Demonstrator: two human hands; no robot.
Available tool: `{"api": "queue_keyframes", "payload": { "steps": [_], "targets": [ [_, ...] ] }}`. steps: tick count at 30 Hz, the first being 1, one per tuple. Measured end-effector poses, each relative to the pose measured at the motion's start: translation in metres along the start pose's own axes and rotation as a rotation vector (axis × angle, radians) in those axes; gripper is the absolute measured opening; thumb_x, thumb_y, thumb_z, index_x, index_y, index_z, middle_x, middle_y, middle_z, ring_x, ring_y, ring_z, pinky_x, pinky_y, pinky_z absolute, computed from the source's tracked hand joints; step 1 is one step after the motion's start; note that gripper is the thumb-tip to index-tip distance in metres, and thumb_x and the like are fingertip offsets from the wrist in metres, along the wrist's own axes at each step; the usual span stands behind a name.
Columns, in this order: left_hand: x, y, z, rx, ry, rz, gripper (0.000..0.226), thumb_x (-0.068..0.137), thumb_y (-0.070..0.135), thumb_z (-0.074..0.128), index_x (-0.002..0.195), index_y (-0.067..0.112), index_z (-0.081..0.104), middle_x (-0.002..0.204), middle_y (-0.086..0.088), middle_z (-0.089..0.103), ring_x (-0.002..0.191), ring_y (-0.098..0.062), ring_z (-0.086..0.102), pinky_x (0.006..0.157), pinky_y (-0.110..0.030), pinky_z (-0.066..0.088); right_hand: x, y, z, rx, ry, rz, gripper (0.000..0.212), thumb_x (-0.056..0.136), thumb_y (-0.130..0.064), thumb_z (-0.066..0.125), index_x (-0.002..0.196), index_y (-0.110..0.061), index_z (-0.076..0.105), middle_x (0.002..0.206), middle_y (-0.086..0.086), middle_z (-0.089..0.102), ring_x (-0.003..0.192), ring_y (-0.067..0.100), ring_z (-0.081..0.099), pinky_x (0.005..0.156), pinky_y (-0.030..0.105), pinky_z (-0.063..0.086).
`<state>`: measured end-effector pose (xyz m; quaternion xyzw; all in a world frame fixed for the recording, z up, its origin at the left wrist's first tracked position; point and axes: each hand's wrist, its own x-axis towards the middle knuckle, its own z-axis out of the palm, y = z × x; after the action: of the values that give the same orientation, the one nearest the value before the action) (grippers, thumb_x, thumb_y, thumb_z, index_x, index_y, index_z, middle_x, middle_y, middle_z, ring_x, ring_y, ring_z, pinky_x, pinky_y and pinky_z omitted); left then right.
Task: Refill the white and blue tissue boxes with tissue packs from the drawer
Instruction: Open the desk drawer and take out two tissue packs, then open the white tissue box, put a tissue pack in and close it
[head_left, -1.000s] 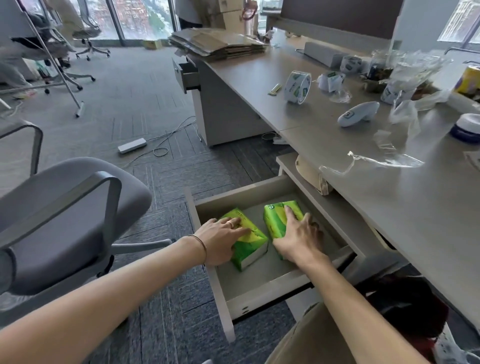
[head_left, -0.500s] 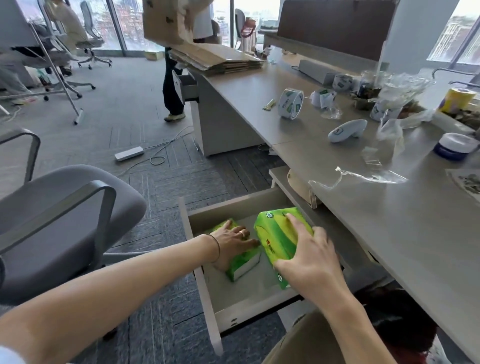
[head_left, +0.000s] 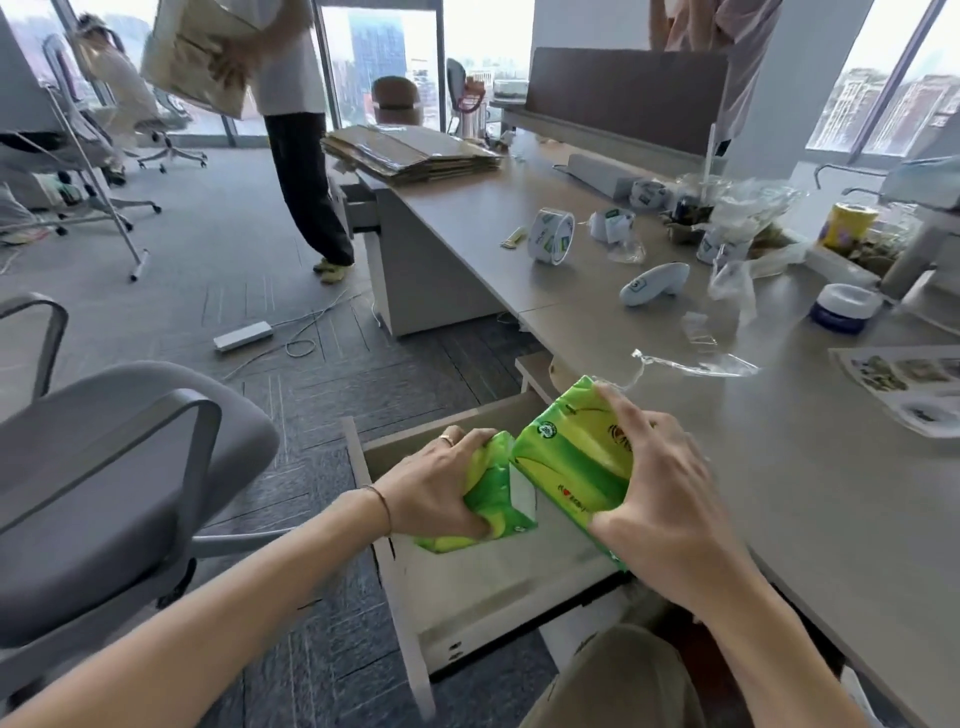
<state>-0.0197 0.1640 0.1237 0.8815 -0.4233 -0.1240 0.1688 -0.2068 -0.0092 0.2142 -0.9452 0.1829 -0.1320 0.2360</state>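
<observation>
Two green tissue packs hang above the open drawer under the desk. My left hand grips the left tissue pack, which is tilted just over the drawer's inside. My right hand holds the right tissue pack higher, slanted, level with the desk's front edge. The two packs nearly touch. The drawer floor below them is bare and pale. No white or blue tissue box shows for certain; a blue and white round container sits on the desk at the right.
A grey office chair stands close on my left. The desk carries a tape roll, a white handheld device, clear plastic wrap, flattened cardboard and a leaflet. A person with a box stands by the far cabinet. A power strip lies on the floor.
Both hands have lifted their tissue packs up out of the drawer, the right one higher toward the desk edge. The person carrying a box has come into view at the back.
</observation>
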Motion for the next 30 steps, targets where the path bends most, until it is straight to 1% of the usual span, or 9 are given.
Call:
{"api": "queue_keyframes", "payload": {
  "steps": [2, 4, 9, 13, 18, 20, 22, 25, 30],
  "targets": [
    [-0.007, 0.01, -0.017, -0.012, 0.051, 0.024, 0.113, 0.056, 0.062, 0.078, 0.151, 0.037, 0.023, 0.122, 0.01, 0.041, 0.111, -0.014, 0.049, 0.097, -0.027, 0.043, -0.001, 0.001, -0.015, -0.024, 0.057, -0.009, 0.112, 0.063, -0.013, 0.071, 0.155, -0.045, 0.015, 0.114, -0.008, 0.04, 0.108, 0.014, 0.041, 0.096, 0.029, 0.028],
    [-0.011, 0.023, -0.036, 0.001, 0.104, 0.043, 0.112, 0.059, 0.063, 0.079, 0.152, 0.039, 0.023, 0.117, 0.01, 0.043, 0.107, -0.013, 0.049, 0.091, -0.024, 0.041, -0.003, 0.003, -0.033, -0.037, 0.104, -0.006, 0.111, 0.063, -0.01, 0.069, 0.154, -0.045, 0.017, 0.116, -0.006, 0.042, 0.109, 0.014, 0.04, 0.097, 0.03, 0.028],
    [-0.003, 0.079, -0.079, -0.027, 0.211, 0.129, 0.109, 0.055, 0.069, 0.076, 0.148, 0.051, 0.022, 0.121, 0.014, 0.049, 0.11, -0.013, 0.051, 0.098, -0.031, 0.044, -0.012, 0.016, -0.085, -0.052, 0.188, 0.016, 0.107, 0.064, -0.005, 0.066, 0.153, -0.044, 0.023, 0.117, -0.007, 0.039, 0.109, 0.011, 0.033, 0.099, 0.031, 0.026],
    [0.022, 0.139, -0.093, -0.005, 0.26, 0.232, 0.11, 0.053, 0.072, 0.071, 0.149, 0.049, 0.023, 0.134, 0.015, 0.052, 0.12, -0.015, 0.053, 0.105, -0.034, 0.045, -0.024, 0.045, -0.127, -0.052, 0.227, 0.079, 0.107, 0.063, -0.007, 0.065, 0.154, -0.043, 0.022, 0.119, -0.004, 0.041, 0.114, 0.015, 0.035, 0.106, 0.04, 0.032],
    [0.06, 0.223, -0.086, 0.045, 0.213, 0.391, 0.108, 0.057, 0.072, 0.073, 0.152, 0.047, 0.026, 0.144, 0.011, 0.053, 0.125, -0.018, 0.053, 0.105, -0.032, 0.043, -0.052, 0.096, -0.176, -0.077, 0.31, 0.166, 0.107, 0.058, -0.008, 0.06, 0.153, -0.044, 0.027, 0.126, 0.001, 0.047, 0.126, 0.023, 0.04, 0.112, 0.039, 0.031],
    [0.075, 0.257, -0.076, 0.061, 0.19, 0.443, 0.106, 0.061, 0.07, 0.075, 0.152, 0.047, 0.027, 0.143, 0.012, 0.053, 0.125, -0.017, 0.053, 0.101, -0.03, 0.042, -0.066, 0.122, -0.194, -0.105, 0.346, 0.21, 0.107, 0.053, -0.013, 0.054, 0.152, -0.044, 0.029, 0.126, 0.001, 0.048, 0.125, 0.024, 0.042, 0.111, 0.041, 0.034],
    [0.088, 0.291, -0.064, 0.051, 0.155, 0.498, 0.106, 0.063, 0.068, 0.076, 0.153, 0.047, 0.026, 0.144, 0.011, 0.052, 0.126, -0.018, 0.051, 0.1, -0.03, 0.042, -0.08, 0.149, -0.211, -0.144, 0.38, 0.252, 0.105, 0.053, -0.012, 0.055, 0.15, -0.043, 0.032, 0.128, 0.002, 0.051, 0.123, 0.025, 0.046, 0.108, 0.042, 0.037],
    [0.107, 0.339, -0.042, 0.072, 0.1, 0.576, 0.108, 0.064, 0.068, 0.076, 0.155, 0.045, 0.024, 0.146, 0.01, 0.049, 0.126, -0.019, 0.051, 0.097, -0.029, 0.041, -0.102, 0.188, -0.232, -0.164, 0.416, 0.341, 0.102, 0.052, -0.014, 0.055, 0.149, -0.041, 0.036, 0.129, 0.003, 0.053, 0.122, 0.026, 0.047, 0.108, 0.039, 0.036],
    [0.141, 0.405, -0.007, 0.134, 0.016, 0.663, 0.109, 0.063, 0.07, 0.074, 0.155, 0.045, 0.022, 0.148, 0.008, 0.048, 0.132, -0.021, 0.048, 0.103, -0.03, 0.041, -0.129, 0.245, -0.259, -0.218, 0.406, 0.42, 0.1, 0.052, -0.016, 0.052, 0.149, -0.038, 0.039, 0.116, 0.001, 0.053, 0.113, 0.025, 0.049, 0.103, 0.039, 0.039]
  ]
}}
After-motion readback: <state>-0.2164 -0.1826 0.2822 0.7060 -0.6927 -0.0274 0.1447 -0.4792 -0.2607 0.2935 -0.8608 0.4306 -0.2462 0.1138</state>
